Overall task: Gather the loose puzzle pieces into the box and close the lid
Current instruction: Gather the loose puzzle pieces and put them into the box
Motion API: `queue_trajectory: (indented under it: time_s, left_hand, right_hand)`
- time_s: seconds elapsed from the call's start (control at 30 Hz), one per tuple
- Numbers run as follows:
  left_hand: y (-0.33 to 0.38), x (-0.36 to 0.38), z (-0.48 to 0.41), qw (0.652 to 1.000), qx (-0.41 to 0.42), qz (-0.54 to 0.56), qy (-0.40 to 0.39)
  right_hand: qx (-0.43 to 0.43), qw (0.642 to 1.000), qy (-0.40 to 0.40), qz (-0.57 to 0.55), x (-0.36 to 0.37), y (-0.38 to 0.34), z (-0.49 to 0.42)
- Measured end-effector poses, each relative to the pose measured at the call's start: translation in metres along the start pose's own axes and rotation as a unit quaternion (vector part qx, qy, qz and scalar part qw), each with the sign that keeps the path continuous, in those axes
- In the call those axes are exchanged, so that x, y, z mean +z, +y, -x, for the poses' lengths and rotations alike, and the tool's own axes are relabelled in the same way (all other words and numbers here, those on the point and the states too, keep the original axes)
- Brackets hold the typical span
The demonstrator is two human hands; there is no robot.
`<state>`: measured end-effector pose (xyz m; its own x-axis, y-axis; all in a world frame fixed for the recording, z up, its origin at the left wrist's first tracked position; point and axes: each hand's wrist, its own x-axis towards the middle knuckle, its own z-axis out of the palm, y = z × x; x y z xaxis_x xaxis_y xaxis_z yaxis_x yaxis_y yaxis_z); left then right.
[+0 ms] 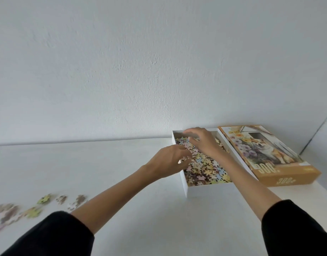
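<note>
Nearest, by the near-left edge of the tabletop (140, 209) — loose puzzle pieces (31, 209), blurred, ungathered. Further in, left hand (168, 159) over the left wall of the box (184, 187), fingers loosely curled, grip unclear; right hand (202, 141) spread above the pile (205, 169) inside. Beyond, lid (269, 154) face-up beside the box. Mid-gathering, likely; next — fetch the left-edge strays.

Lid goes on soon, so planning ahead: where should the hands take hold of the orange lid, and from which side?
Take the lid by its near short end wall, coming from the person's side. It lies flat, picture up, with its long left edge close against the white box, leaving little finger room there. The near end is exposed, and the right long wall looks free too.
</note>
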<state>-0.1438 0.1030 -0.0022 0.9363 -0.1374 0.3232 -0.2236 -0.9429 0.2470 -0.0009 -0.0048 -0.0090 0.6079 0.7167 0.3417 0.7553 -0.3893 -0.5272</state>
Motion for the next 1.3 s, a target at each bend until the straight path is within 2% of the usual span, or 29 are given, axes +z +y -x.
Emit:
queue_trajectory:
  time_s: [0.4,0.77,0.93,1.07,1.13,1.2,1.3]
  left_hand:
    - [-0.075,-0.068,0.146,0.995,-0.078,-0.012,0.053]
    - [-0.148,-0.094,0.283,0.982,-0.169,-0.052,0.069]
    - [-0.173,-0.082,0.342,0.959,-0.278,-0.058,0.008]
    - [-0.178,-0.077,0.364,0.911,-0.403,-0.089,-0.018]
    - [-0.177,-0.073,0.37,0.895,-0.438,-0.076,-0.034]
    - [-0.177,-0.071,0.373,0.899,-0.43,-0.065,-0.044]
    - [-0.179,-0.069,0.368,0.925,-0.371,-0.052,-0.066]
  right_hand:
    - [-0.063,0.996,-0.04,-0.051,0.09,-0.139,0.005]
    - [-0.052,0.989,-0.106,-0.086,0.19,-0.238,0.048]
    - [-0.017,0.987,-0.162,-0.004,0.231,-0.253,0.08]
    - [0.034,0.976,-0.197,0.086,0.25,-0.262,0.1]
    - [0.047,0.974,-0.198,0.099,0.255,-0.266,0.102]
    - [0.044,0.971,-0.208,0.107,0.258,-0.269,0.1]
    - [0.019,0.97,-0.215,0.11,0.264,-0.275,0.095]
